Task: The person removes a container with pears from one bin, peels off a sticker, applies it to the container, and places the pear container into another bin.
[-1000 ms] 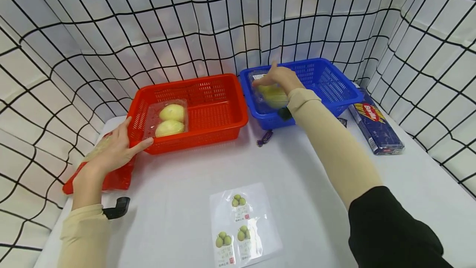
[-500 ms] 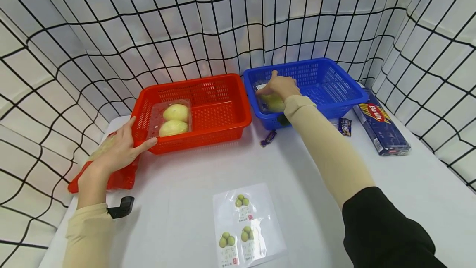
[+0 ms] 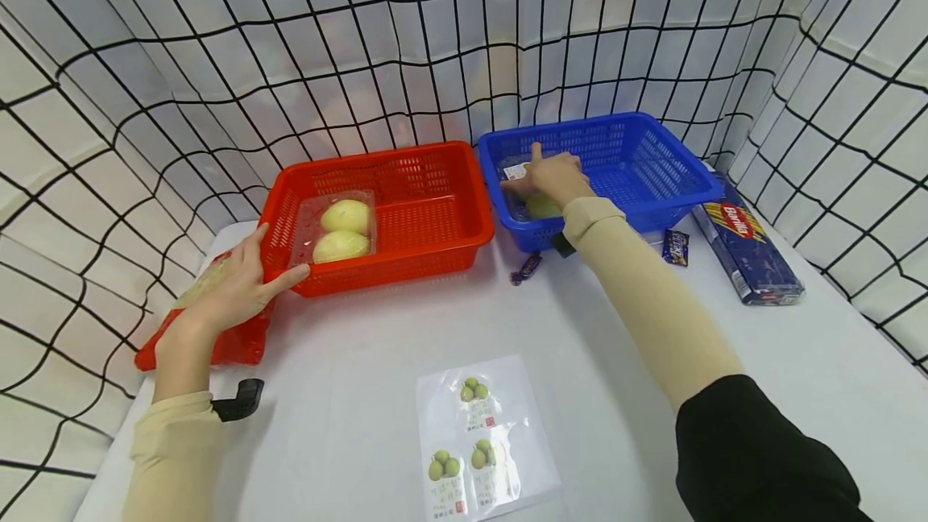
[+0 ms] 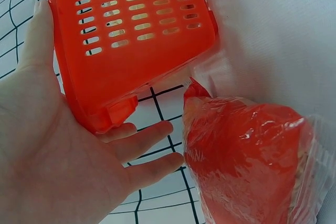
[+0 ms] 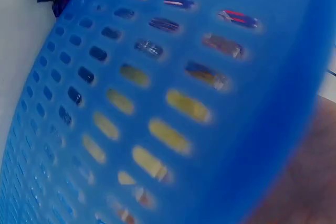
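My left hand (image 3: 235, 284) rests against the left end of the red basket (image 3: 391, 260), thumb along its front rim and fingers extended. In the left wrist view, those fingers (image 4: 144, 142) reach past the basket's corner beside a red bag (image 4: 244, 153). A clear pack with two pale yellow fruits (image 3: 346, 217) lies in this basket's left half. My right hand (image 3: 554, 177) reaches into the left end of the blue basket (image 3: 670, 204) and grips another clear fruit pack (image 3: 540, 206), partly hidden by the hand. Through the slots in the right wrist view, yellow fruit (image 5: 186, 106) shows.
Wrapped candies (image 3: 525, 268) lie before the blue basket, with another wrapped candy (image 3: 676, 248) to the right. A blue Barilla box (image 3: 747, 244) stands farther right. A sheet with fruit pictures (image 3: 482, 433) lies at the front. Black netting (image 3: 435, 47) encloses the white table.
My right hand has lowered the fruit pack deeper into the blue basket. My left hand keeps its place at the red basket. The head view has shifted slightly.
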Action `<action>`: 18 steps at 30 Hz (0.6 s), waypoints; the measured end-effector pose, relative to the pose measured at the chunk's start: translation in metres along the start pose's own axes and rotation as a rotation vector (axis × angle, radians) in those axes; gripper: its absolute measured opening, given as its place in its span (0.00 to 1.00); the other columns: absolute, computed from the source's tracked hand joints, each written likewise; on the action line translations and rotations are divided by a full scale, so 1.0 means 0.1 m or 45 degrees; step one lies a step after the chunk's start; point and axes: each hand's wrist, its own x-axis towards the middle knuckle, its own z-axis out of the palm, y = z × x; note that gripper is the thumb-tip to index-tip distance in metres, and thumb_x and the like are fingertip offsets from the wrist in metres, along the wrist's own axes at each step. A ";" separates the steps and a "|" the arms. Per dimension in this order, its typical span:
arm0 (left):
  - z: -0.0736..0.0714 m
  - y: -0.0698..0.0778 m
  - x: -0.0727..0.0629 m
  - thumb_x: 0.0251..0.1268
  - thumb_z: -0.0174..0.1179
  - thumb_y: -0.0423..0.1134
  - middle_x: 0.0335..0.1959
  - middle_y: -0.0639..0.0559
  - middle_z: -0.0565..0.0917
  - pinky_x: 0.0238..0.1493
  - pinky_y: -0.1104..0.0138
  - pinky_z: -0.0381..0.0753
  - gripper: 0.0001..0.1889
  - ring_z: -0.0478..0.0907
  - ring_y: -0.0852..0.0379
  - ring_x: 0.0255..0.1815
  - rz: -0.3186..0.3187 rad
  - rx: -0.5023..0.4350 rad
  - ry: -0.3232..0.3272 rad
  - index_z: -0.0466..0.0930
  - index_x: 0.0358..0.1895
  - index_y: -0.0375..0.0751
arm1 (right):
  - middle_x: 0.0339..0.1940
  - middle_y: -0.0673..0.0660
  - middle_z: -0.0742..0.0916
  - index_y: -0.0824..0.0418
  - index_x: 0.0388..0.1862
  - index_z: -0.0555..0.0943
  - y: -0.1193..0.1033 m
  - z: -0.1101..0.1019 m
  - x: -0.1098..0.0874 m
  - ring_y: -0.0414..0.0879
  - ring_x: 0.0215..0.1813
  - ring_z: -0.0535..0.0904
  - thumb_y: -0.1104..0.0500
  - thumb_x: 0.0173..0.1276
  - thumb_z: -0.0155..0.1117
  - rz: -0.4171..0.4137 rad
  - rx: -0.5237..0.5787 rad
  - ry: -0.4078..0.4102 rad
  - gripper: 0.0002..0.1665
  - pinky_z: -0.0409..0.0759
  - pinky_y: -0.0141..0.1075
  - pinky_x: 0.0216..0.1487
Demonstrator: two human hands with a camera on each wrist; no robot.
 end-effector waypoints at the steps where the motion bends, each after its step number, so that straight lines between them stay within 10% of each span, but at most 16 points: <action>1: 0.00 0.00 0.00 0.72 0.46 0.72 0.81 0.23 0.36 0.65 0.26 0.69 0.60 0.43 0.21 0.77 0.000 -0.002 -0.002 0.15 0.80 0.39 | 0.83 0.76 0.51 0.48 0.85 0.25 0.02 -0.02 0.02 0.72 0.84 0.49 0.27 0.73 0.51 -0.017 -0.025 -0.018 0.62 0.58 0.64 0.82; 18: -0.01 -0.02 -0.01 0.71 0.47 0.72 0.82 0.25 0.34 0.70 0.25 0.62 0.60 0.39 0.22 0.79 0.011 -0.015 0.005 0.18 0.81 0.39 | 0.80 0.75 0.64 0.58 0.85 0.35 0.59 -0.12 0.08 0.76 0.78 0.61 0.39 0.82 0.44 -0.352 -0.068 0.087 0.49 0.58 0.71 0.77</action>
